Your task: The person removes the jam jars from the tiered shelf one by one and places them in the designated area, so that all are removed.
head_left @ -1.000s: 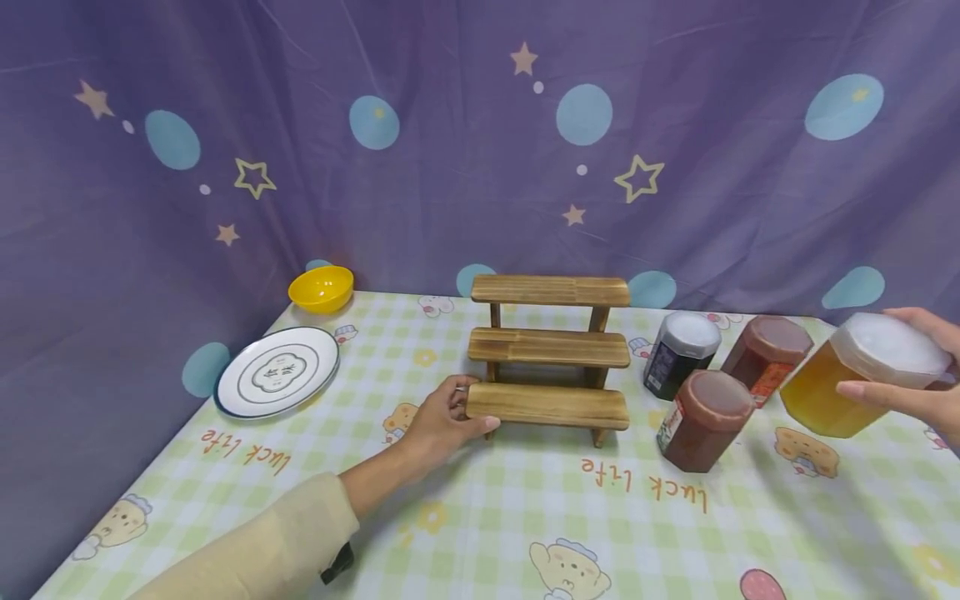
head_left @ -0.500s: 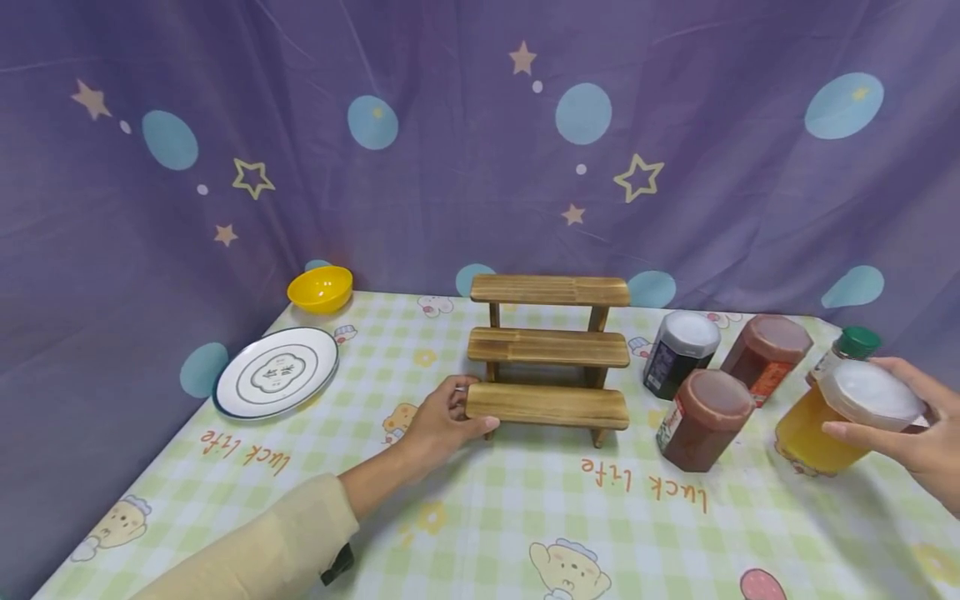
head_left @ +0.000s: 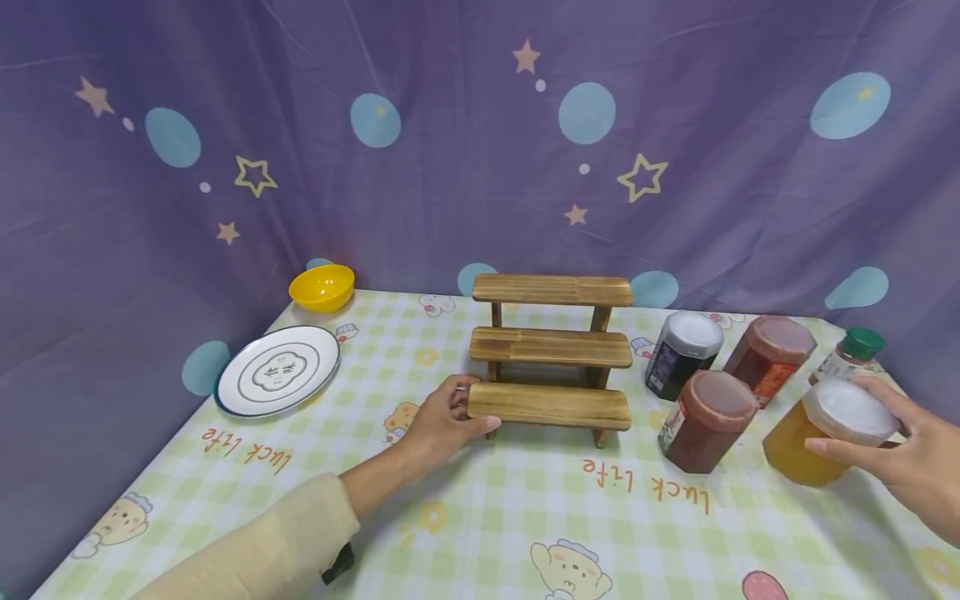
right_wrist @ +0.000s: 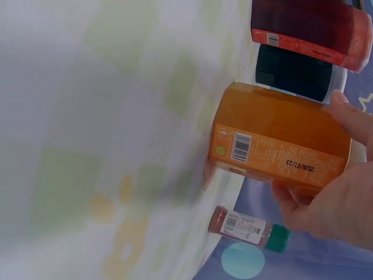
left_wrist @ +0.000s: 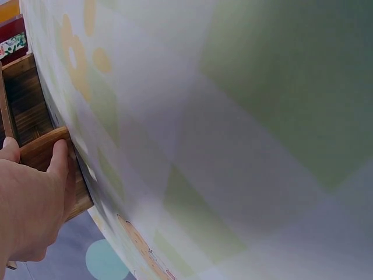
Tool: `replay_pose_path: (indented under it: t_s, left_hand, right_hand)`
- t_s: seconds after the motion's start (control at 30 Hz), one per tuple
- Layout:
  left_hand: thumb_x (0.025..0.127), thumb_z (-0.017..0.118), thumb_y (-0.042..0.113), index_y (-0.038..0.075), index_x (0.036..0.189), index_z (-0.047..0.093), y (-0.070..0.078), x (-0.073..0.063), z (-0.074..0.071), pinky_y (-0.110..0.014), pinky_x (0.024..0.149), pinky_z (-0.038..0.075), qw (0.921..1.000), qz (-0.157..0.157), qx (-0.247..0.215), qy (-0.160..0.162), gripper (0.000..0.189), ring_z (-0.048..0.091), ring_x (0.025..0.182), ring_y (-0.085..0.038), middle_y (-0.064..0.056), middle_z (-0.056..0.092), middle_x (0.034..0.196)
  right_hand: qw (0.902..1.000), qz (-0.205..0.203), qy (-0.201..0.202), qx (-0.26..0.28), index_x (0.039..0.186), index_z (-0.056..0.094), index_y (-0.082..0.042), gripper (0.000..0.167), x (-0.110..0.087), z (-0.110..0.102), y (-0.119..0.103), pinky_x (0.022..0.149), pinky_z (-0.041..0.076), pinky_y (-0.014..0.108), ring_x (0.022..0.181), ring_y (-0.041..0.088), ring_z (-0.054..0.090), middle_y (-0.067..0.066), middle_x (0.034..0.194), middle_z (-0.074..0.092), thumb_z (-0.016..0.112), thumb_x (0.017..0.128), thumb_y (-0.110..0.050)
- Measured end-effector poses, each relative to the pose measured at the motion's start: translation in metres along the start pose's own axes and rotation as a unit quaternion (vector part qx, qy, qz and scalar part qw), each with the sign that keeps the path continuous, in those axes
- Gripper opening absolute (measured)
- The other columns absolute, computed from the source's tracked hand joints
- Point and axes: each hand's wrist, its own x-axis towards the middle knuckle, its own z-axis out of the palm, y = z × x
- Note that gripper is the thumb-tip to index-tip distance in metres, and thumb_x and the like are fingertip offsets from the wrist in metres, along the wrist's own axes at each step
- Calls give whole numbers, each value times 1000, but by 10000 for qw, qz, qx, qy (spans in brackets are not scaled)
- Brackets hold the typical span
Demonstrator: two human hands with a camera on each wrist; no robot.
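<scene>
My left hand (head_left: 442,423) grips the left end of the lowest step of a three-tier wooden display stand (head_left: 547,406), its thumb along the front edge. In the left wrist view, fingers and thumb lie round the end of the wooden step (left_wrist: 44,146). At the right, my right hand (head_left: 911,454) holds an eight-sided jar of amber contents with a whitish lid (head_left: 806,446), fingers and thumb on either side near the lid. The right wrist view has the amber jar (right_wrist: 274,134) upright, its base right at the tablecloth and a printed label facing the camera.
Left of the amber jar stand two reddish-brown jars, one in front (head_left: 705,425) and one behind (head_left: 768,354), and a dark jar (head_left: 678,358). A green-capped shaker bottle (head_left: 855,350) is behind it. A white plate (head_left: 277,371) and yellow bowl (head_left: 322,287) lie far left.
My right hand has brought the amber jar down toward the tablecloth and slightly left and nearer, uncovering the green-capped bottle. The left hand and the stand have stayed put.
</scene>
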Motion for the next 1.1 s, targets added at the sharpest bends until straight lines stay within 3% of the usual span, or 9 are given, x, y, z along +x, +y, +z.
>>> replay_pose_path:
  t_s: [0.17,0.27,0.33,0.4,0.63,0.73,0.87,0.93,1.1]
  left_hand:
    - [85,76,19,11,139,41,0,0,0,-35,79,52,10000,-5,-53,-22,65,58,101,-20,-12,53,122]
    - [85,76,17,11,139,41,1,0,0,-35,80,53,9999,19,-106,-24,65,61,101,-21,-12,56,119]
    - [85,75,16,10,139,41,1,0,0,-35,79,53,9999,43,-111,10,64,61,98,-20,-11,56,117]
    - [85,75,15,10,139,41,1,0,0,-36,79,53,9999,59,-131,30,64,62,96,-19,-11,57,116]
    - [85,75,14,9,139,40,0,1,1,-37,80,54,9997,80,-217,32,64,63,95,-19,-11,59,114]
    - [85,75,14,10,138,41,0,1,1,-36,79,54,9998,68,-185,63,64,62,95,-19,-11,58,114]
    - [84,76,16,11,138,42,0,1,2,-34,78,53,9998,15,-129,131,64,62,96,-19,-10,58,114]
    - [84,76,17,12,138,42,1,1,2,-33,78,53,9998,-13,-77,180,64,61,98,-19,-10,57,115]
    - [84,76,19,13,139,42,1,1,2,-32,79,53,9996,-82,65,264,65,60,104,-20,-8,56,121]
  right_hand:
    - [9996,73,-92,-238,153,22,-9,98,0,-1,-3,55,39,12,110,64,37,43,136,33,82,78,-31]
    - [9988,213,-252,-365,153,17,-8,101,2,-3,-7,64,49,38,115,68,32,44,140,28,80,80,-35]
    - [9980,316,-342,-423,154,13,-10,102,2,-4,-9,67,45,56,117,69,28,43,143,23,78,81,-38]
    - [9975,376,-424,-427,154,9,-11,102,3,-5,-11,69,40,66,117,70,25,42,146,17,76,82,-40]
    - [9957,478,-586,-534,153,11,-6,98,1,-6,-22,68,41,60,106,63,34,45,141,20,73,86,-40]
    - [9965,466,-643,-254,153,7,-6,94,1,-6,-20,77,39,68,117,65,27,46,143,14,68,90,-38]
    - [9988,182,-432,145,154,5,-6,81,2,-6,-20,95,18,76,131,64,6,42,148,4,57,98,-33]
    - [9992,-99,-299,260,154,4,-7,74,3,-7,-22,101,7,73,135,59,-1,39,150,0,51,101,-29]
    - [9978,-581,-315,50,155,3,-9,64,7,-12,-45,101,-5,72,137,55,-7,32,155,-3,40,105,-26]
